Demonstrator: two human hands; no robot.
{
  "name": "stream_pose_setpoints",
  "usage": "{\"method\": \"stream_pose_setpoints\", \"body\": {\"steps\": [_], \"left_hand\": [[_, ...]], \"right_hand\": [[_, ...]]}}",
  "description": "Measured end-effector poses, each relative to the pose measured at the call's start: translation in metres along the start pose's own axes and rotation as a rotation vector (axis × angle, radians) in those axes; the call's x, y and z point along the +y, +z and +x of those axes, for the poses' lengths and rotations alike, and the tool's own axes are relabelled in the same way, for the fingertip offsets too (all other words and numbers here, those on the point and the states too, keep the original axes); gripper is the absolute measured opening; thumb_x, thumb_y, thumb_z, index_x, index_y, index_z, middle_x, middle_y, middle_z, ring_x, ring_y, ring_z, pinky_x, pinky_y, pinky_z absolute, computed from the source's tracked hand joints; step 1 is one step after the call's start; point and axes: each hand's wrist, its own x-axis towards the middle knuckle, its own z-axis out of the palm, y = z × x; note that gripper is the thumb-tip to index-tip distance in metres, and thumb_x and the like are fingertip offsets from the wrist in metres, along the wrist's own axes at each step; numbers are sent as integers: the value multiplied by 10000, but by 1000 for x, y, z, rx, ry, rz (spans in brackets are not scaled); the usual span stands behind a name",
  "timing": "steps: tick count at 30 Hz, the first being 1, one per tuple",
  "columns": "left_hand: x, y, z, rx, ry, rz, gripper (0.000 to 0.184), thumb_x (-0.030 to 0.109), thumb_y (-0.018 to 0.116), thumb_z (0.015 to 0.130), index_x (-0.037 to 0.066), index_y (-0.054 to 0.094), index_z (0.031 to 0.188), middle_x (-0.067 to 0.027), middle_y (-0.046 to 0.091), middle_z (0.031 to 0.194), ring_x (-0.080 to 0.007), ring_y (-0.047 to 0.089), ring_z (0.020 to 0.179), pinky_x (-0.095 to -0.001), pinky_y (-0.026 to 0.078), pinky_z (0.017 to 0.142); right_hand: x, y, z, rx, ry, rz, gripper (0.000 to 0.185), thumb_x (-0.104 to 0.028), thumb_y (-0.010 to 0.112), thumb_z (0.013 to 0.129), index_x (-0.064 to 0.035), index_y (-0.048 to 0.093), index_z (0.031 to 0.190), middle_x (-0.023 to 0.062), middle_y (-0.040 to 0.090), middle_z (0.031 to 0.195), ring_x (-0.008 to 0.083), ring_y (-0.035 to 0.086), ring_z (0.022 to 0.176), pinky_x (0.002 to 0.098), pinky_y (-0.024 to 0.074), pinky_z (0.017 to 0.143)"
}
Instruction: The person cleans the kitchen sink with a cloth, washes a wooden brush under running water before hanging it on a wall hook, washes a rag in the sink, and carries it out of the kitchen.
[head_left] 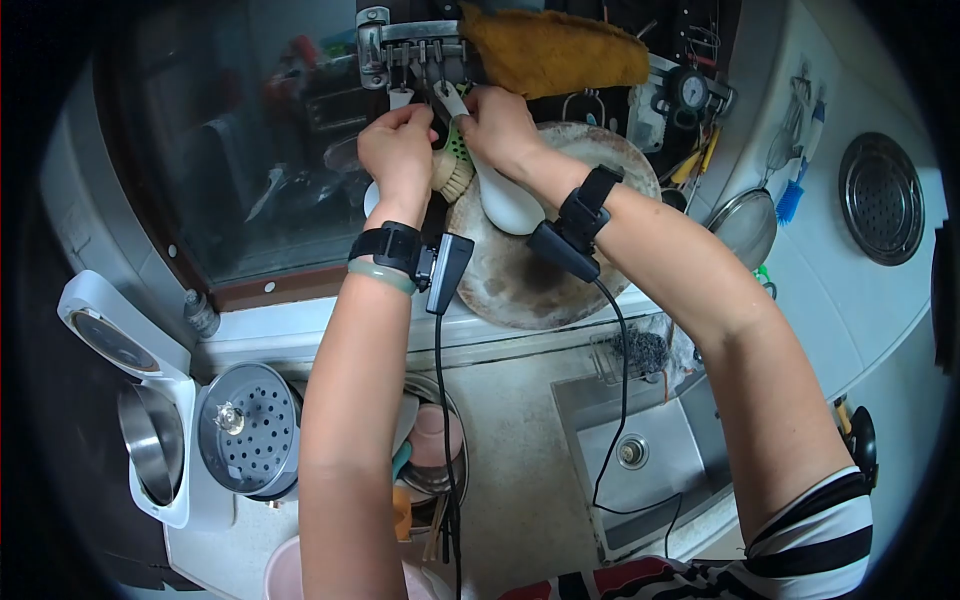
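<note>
At the hook rail [425, 50] on the window side, both hands are raised. My right hand [500, 125] is closed at the handle of a white ladle [510, 205], whose bowl hangs downward. The ladle's upper end is at the hooks. My left hand [397, 150] is closed in a pinch just left of it; what its fingertips hold, if anything, is hidden. Between the hands hangs a scrub brush [453, 175] with a green perforated handle and pale bristles. A white handle end [401, 97] hangs above my left hand.
A round stained board [540, 290] leans behind the ladle. A mustard cloth [555, 50] hangs above. Below are a sink [690, 440], a steamer pot [250, 430], an open-lidded white appliance [185, 400] and a pink bowl [436, 437]. Cables trail from both wrists.
</note>
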Motion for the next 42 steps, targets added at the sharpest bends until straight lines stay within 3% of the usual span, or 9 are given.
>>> {"method": "stream_pose_setpoints", "body": {"steps": [11, 16, 18, 20, 22, 27, 32, 38, 42], "left_hand": [[62, -2, 31, -351, -410, -431, 162, 55, 633, 816, 48, 533, 689, 0, 464, 567, -79, 371, 379, -231, 217, 354], [113, -36, -9, -515, -517, -554, 28, 79, 501, 940, 52, 498, 942, 41, 322, 594, -52, 274, 438, -205, 223, 432], [120, -55, -30, -660, -477, -684, 106, 119, 448, 972, 32, 493, 1014, 24, 330, 629, -62, 291, 457, -205, 239, 454], [127, -69, -55, -741, -482, -803, 94, 127, 472, 961, 47, 507, 996, 15, 375, 626, -69, 311, 463, -214, 249, 457], [131, -72, -93, -716, -535, -829, 125, 160, 458, 970, 44, 504, 989, 7, 382, 636, -75, 319, 471, -221, 251, 460], [103, -74, -199, -628, -696, -971, 131, 157, 461, 962, 52, 472, 1040, 4, 410, 669, -89, 353, 511, -228, 287, 499], [78, -69, -308, -573, -774, -925, 162, 201, 444, 976, 68, 479, 1061, -2, 436, 713, -128, 424, 606, -254, 369, 585], [98, -29, -419, -547, -915, -655, 482, 459, 355, 980, 65, 464, 1235, -100, 603, 1068, -224, 593, 917, -370, 493, 763], [111, 17, -491, -653, -831, -469, 489, 272, 570, 924, 10, 414, 1307, -144, 590, 1140, -240, 609, 997, -365, 530, 831]], "right_hand": [[9, 2, -1, 44, -31, 9, 218, -130, 629, 770, 22, 650, 925, 239, 643, 890, 381, 624, 867, 414, 491, 775], [2, -11, -23, 174, -90, 41, 262, -110, 594, 806, 12, 615, 1037, 195, 665, 880, 319, 651, 874, 377, 502, 741], [-9, -26, -47, -7, 66, 446, 354, -246, 512, 924, -34, 527, 1207, 151, 646, 1011, 268, 652, 915, 341, 522, 734], [-57, -77, -102, -299, 510, 1074, 499, -436, 349, 988, -74, 415, 1324, 133, 567, 1161, 269, 629, 977, 337, 537, 760], [-58, -94, -145, -413, 518, 1375, 620, -534, 231, 970, -69, 340, 1366, 169, 498, 1251, 319, 610, 1014, 381, 545, 798], [-48, -150, -248, -470, 553, 1625, 504, -383, 303, 1006, -32, 349, 1365, 194, 528, 1234, 277, 628, 996, 372, 541, 834], [-26, -192, -336, -364, 494, 1410, 337, -98, 396, 987, -33, 475, 1308, 70, 575, 1160, 133, 586, 990, 299, 514, 826], [21, -259, -419, -358, 357, 1119, 386, 42, 339, 918, -24, 555, 1230, 65, 596, 1149, 104, 569, 1015, 253, 474, 877], [58, -291, -471, -283, 240, 1106, 345, 67, 375, 911, -10, 598, 1163, 122, 563, 1248, 156, 552, 1106, 281, 434, 952]]}}
